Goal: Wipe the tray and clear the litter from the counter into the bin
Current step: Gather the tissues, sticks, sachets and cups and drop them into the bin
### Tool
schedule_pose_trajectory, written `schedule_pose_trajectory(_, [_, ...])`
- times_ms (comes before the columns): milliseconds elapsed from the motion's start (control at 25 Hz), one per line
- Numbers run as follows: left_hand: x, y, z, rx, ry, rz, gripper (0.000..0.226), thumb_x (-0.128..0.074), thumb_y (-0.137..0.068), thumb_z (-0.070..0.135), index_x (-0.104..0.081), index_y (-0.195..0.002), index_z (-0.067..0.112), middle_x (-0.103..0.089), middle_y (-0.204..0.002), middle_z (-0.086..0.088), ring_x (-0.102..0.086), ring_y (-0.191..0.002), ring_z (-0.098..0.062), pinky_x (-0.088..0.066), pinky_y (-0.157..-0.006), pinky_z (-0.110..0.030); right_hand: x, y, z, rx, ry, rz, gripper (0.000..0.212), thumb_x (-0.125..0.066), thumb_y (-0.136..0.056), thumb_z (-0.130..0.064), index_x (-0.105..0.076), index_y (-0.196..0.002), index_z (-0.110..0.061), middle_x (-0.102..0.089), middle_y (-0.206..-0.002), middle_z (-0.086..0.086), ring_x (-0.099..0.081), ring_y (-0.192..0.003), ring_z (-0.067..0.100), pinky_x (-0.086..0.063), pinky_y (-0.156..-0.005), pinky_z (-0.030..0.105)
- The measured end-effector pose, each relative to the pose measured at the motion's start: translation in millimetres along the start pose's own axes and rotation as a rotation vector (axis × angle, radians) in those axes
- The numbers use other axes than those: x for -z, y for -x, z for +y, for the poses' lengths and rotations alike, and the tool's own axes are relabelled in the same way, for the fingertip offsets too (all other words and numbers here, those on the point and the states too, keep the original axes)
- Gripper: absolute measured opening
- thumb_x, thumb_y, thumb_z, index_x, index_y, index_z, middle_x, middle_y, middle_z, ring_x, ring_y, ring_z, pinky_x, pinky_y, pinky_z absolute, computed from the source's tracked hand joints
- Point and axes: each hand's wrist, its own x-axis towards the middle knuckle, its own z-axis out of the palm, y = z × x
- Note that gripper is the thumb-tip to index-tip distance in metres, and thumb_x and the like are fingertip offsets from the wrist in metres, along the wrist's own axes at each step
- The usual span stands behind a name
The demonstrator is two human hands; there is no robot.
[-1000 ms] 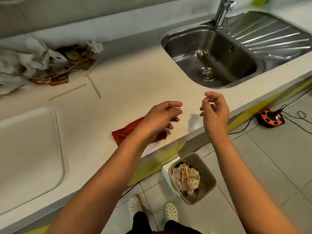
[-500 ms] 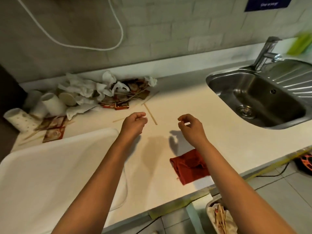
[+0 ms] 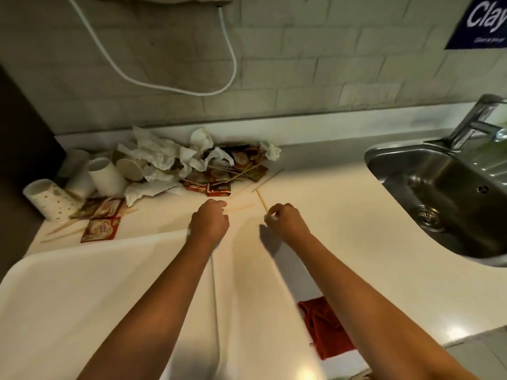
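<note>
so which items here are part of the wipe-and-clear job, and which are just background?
Job:
tray
red cloth
loose wooden sticks
crumpled napkins
sachet wrappers
paper cups
left hand
right hand, pinching a stick

Background:
sink
tap
white cable
blue sign

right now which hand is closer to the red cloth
Right. The right hand is up the counter from the red cloth, its forearm passing right beside it. The left hand is farther left, by the tray.
</note>
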Motion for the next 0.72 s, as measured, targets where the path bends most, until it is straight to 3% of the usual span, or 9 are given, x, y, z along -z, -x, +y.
schedule_pose_trajectory(120, [-9.8, -10.2, -3.1, -0.013, -0.177, 0.002, 0.023, -0.058, -0.089, 0.025, -0.066, -0.110, 0.022, -0.064, -0.115, -0.002, -0.060, -0.103, -0.024, -0.047, -0.089, -0.034, -7.5, -18.6, -2.8, 0.000, 0.223, 0.069, 0.032, -0.058, -0.089, -0.030, -0.060, -0.116, -0.013, -0.052, -0.116, 0.008, -0.052, -0.106, 0.027, -0.048, -0.090, 0.039])
schedule_pose_trajectory(200, [-15.1, -18.1, -4.6, -0.028, -0.180, 0.038, 0.015, -0.055, -0.089, 0.016, -0.069, -0.093, 0.022, -0.067, -0.103, -0.002, -0.062, -0.092, -0.023, -0.047, -0.082, -0.033, -5.9, -28.4, 2.2, 0.002, 0.216, 0.140, 0.023, -0.052, -0.091, -0.018, -0.063, -0.110, -0.010, -0.054, -0.111, 0.009, -0.054, -0.100, 0.027, -0.049, -0.086, 0.037])
schedule_pose_trajectory(280, [-19.5, -25.2, -2.9, -0.038, -0.187, 0.042, 0.019, -0.051, -0.089, 0.009, -0.067, -0.087, 0.020, -0.066, -0.098, -0.002, -0.061, -0.088, -0.023, -0.046, -0.078, -0.033, -0.7, -38.9, 10.3, 0.038, 0.249, 0.171, 0.025, -0.043, -0.093, -0.011, -0.064, -0.105, -0.007, -0.056, -0.106, 0.011, -0.056, -0.095, 0.029, -0.049, -0.083, 0.036])
schedule_pose_trajectory(560, [-34.2, -44.2, 1.6, -0.127, -0.277, 0.066, 0.026, -0.046, -0.094, 0.011, -0.058, -0.116, 0.019, -0.065, -0.109, -0.004, -0.061, -0.096, -0.023, -0.045, -0.080, -0.032, 8.9, -68.5, 38.9, 0.142, 0.424, 0.175, 0.031, -0.030, -0.099, -0.016, -0.055, -0.116, -0.005, -0.054, -0.115, 0.012, -0.050, -0.105, 0.029, -0.039, -0.085, 0.035])
schedule_pose_trajectory(720, [-36.3, -43.1, 11.3, -0.197, -0.441, 0.068, 0.031, -0.039, -0.092, 0.003, -0.048, -0.122, 0.010, -0.058, -0.118, -0.009, -0.057, -0.105, -0.023, -0.045, -0.085, -0.030, 17.0, -79.0, 38.8, 0.143, 0.170, 0.186, 0.014, -0.035, -0.098, -0.013, -0.048, -0.101, -0.007, -0.058, -0.103, 0.017, -0.052, -0.091, 0.034, -0.036, -0.073, 0.036])
